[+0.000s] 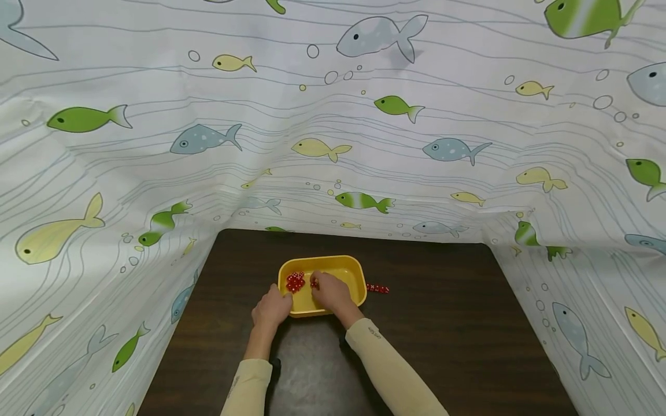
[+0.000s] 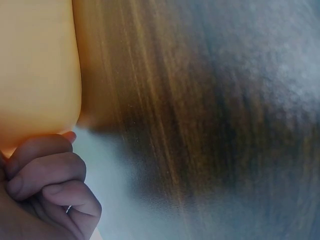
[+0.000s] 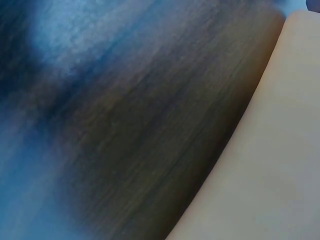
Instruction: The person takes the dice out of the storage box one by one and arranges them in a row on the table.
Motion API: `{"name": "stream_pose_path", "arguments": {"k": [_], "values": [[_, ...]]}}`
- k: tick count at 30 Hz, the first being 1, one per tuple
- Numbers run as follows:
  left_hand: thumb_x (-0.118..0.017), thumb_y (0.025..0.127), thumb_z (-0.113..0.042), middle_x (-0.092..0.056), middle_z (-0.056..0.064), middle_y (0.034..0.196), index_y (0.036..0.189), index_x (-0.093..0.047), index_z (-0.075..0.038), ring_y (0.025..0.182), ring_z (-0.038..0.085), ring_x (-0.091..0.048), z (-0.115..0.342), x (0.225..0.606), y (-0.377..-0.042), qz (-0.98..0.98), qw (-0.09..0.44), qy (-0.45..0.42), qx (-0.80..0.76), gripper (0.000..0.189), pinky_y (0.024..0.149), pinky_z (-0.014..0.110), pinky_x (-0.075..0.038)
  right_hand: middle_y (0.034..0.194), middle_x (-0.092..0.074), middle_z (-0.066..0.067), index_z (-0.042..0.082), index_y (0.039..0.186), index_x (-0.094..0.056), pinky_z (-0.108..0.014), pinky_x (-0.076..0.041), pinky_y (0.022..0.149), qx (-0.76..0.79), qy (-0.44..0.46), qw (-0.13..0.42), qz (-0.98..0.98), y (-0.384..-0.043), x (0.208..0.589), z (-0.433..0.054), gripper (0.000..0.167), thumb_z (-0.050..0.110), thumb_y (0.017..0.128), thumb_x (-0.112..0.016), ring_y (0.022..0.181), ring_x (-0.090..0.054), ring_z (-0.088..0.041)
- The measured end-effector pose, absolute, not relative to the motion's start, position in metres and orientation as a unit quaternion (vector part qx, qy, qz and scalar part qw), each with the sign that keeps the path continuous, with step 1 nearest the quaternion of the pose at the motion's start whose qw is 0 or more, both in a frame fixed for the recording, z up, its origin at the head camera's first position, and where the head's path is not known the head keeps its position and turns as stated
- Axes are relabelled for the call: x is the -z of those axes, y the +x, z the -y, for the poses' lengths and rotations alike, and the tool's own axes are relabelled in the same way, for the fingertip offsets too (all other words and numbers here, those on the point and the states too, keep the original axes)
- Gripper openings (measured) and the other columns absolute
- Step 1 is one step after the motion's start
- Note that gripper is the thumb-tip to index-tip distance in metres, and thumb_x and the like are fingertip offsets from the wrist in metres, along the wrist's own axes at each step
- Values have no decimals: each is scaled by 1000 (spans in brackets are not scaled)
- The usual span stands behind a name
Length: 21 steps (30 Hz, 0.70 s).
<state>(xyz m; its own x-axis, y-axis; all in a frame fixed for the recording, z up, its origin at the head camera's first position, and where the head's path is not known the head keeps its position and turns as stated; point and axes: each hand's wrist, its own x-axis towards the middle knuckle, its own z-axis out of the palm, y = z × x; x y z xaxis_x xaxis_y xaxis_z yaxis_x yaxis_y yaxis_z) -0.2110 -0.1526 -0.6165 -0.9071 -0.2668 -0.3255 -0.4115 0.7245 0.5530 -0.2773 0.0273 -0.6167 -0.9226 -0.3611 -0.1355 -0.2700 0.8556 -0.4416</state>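
Note:
A yellow tray stands on the dark table, with a cluster of red dice at its left end. My left hand grips the tray's near left corner; in the left wrist view its curled fingers are against the tray wall. Inside the tray, my right hand reaches down and pinches at red dice just right of the cluster, partly hidden by the fingers. Only the tray's outer wall and table show in the right wrist view; the right hand is out of it.
Beside the tray's right end, a short row of red dice lies on the dark wood table. White fish-patterned sheeting rises behind the table and along both sides.

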Motion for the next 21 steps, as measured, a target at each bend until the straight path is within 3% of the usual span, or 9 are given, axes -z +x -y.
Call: {"name": "stream_pose_path", "arguments": {"k": [5, 13, 21], "values": [[-47, 104, -38, -68, 25, 116, 149, -46, 7, 90, 35, -66, 152, 614, -213, -923, 105, -181, -324, 63, 88, 59, -51, 102, -73, 4, 19, 120, -70, -34, -54, 78, 214, -166, 93, -958, -278, 613, -29, 20, 28, 102, -72, 78, -58, -12], [-49, 104, -36, -65, 19, 100, 144, -48, 8, 80, 31, -60, 152, 612, -210, -921, 119, -183, -323, 60, 79, 51, -50, 94, -70, 7, 20, 116, -71, -31, -50, 71, 247, -152, 85, -953, -273, 612, -30, 18, 29, 100, -74, 74, -58, -13], [-49, 104, -36, -67, 22, 106, 146, -47, 9, 82, 32, -61, 153, 613, -209, -921, 115, -179, -325, 62, 81, 54, -50, 85, -64, 7, 20, 120, -71, -30, -45, 65, 266, -144, 60, -951, -271, 610, -31, 20, 30, 102, -70, 68, -55, -12]]}}
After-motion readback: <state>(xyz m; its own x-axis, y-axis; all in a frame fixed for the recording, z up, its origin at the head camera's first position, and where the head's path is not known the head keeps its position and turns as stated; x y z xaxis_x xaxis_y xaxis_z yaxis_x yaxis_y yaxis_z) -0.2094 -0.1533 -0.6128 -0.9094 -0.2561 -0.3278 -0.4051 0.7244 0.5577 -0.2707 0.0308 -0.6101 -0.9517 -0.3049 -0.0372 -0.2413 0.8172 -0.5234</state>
